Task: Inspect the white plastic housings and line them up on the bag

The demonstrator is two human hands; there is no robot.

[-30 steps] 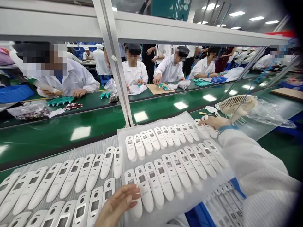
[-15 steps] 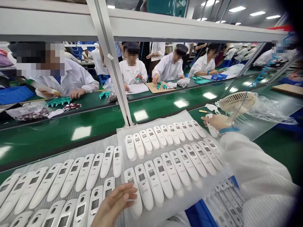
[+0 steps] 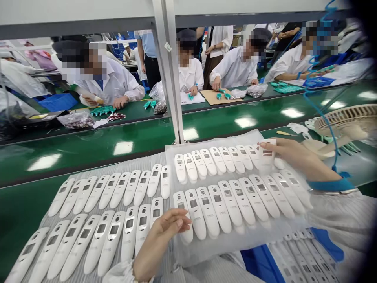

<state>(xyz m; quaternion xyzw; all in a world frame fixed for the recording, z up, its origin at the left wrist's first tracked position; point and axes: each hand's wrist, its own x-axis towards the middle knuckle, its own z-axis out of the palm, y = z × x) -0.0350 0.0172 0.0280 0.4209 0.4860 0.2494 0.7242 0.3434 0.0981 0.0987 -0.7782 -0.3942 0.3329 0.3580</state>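
My right hand (image 3: 290, 155) grips one white plastic casing (image 3: 266, 154) at the far right end of the back row on a clear foam sheet (image 3: 229, 243). Two rows of white casings (image 3: 224, 204) lie on that sheet. My left hand (image 3: 169, 228) rests with loose fingers on the sheet's front left corner, touching the nearest casing. More white casings (image 3: 106, 208) lie in two rows on a ribbed sheet to the left. A blue wrist strap (image 3: 331, 184) circles my right wrist.
A green conveyor belt (image 3: 88, 145) runs behind the sheets, with a metal frame post (image 3: 169, 78) rising from it. A beige fan (image 3: 344, 120) stands at right. Several people in white coats work across the belt. Another casing tray (image 3: 297, 255) sits at lower right.
The view has shifted right and down. My right hand took a casing from the back row's right end and drew it back toward the row. My left hand stayed at the sheet's corner.
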